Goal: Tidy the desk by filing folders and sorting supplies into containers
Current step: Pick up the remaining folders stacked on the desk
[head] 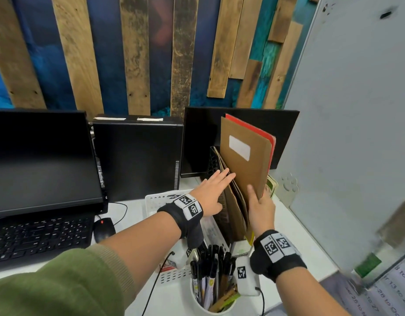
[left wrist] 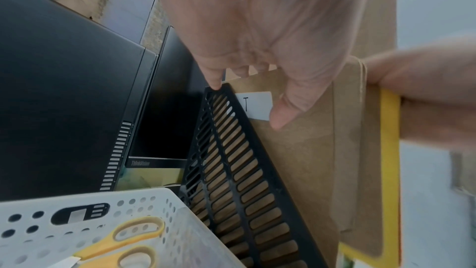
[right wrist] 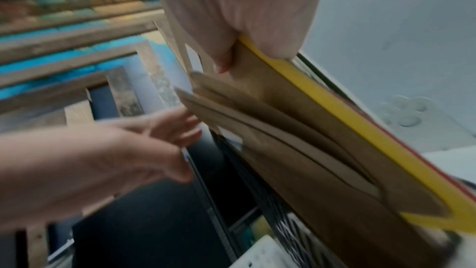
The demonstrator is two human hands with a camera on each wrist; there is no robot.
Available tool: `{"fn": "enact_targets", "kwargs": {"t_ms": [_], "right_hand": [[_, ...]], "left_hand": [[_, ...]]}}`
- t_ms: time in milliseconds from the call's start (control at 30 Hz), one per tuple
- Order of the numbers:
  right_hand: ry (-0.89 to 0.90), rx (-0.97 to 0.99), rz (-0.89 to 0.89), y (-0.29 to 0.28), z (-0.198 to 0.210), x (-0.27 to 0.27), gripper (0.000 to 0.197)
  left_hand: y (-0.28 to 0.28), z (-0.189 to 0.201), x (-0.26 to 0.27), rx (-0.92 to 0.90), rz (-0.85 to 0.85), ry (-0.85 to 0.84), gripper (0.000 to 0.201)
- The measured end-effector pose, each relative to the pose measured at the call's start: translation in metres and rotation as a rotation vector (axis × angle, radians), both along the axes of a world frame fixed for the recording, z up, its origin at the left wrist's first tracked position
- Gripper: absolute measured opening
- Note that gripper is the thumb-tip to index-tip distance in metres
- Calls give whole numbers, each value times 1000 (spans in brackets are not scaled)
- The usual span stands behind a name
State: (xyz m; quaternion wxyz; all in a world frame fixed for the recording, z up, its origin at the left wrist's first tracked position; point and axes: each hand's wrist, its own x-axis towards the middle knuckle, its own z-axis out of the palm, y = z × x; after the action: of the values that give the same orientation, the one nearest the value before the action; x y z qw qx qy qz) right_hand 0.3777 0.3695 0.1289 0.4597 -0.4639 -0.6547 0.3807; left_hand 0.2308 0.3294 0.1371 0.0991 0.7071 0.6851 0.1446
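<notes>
My right hand (head: pixel 258 198) grips a brown folder (head: pixel 244 169) with a blank white label, thumb on its front. A red folder (head: pixel 251 126) and a yellow folder (right wrist: pixel 347 113) sit behind it in the same grip. This stack is tilted, its lower edge going into the black slotted file holder (left wrist: pixel 231 150). More brown folders (head: pixel 233 201) stand in that holder, one labelled "T" (left wrist: pixel 255 105). My left hand (head: pixel 222 190) reaches in with straight fingers. Its fingertips (left wrist: pixel 216 85) touch the holder's top rim and the tops of the filed folders.
A white perforated basket (left wrist: pixel 154 199) with yellow scissors (left wrist: pixel 134 237) sits left of the holder. A white cup (head: pixel 198 303) of pens stands near the front. A monitor (head: pixel 37 160), keyboard (head: pixel 37 238), mouse (head: pixel 103 229) and PC tower (head: pixel 137 160) fill the left. A grey partition (head: pixel 356 133) bounds the right.
</notes>
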Motion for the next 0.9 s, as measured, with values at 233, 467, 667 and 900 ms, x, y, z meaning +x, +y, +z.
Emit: {"fn": "enact_targets", "kwargs": {"t_ms": [233, 467, 667, 900], "right_hand": [[-829, 120, -31, 6, 17, 14, 29], [-757, 144, -86, -5, 10, 14, 34], [-727, 47, -35, -8, -17, 19, 39], [-416, 226, -159, -13, 16, 19, 36]], "left_hand": [[2, 0, 1, 31, 4, -42, 90], [2, 3, 5, 91, -7, -93, 87], [3, 3, 2, 97, -1, -99, 87], [4, 4, 2, 115, -1, -121, 87]]}}
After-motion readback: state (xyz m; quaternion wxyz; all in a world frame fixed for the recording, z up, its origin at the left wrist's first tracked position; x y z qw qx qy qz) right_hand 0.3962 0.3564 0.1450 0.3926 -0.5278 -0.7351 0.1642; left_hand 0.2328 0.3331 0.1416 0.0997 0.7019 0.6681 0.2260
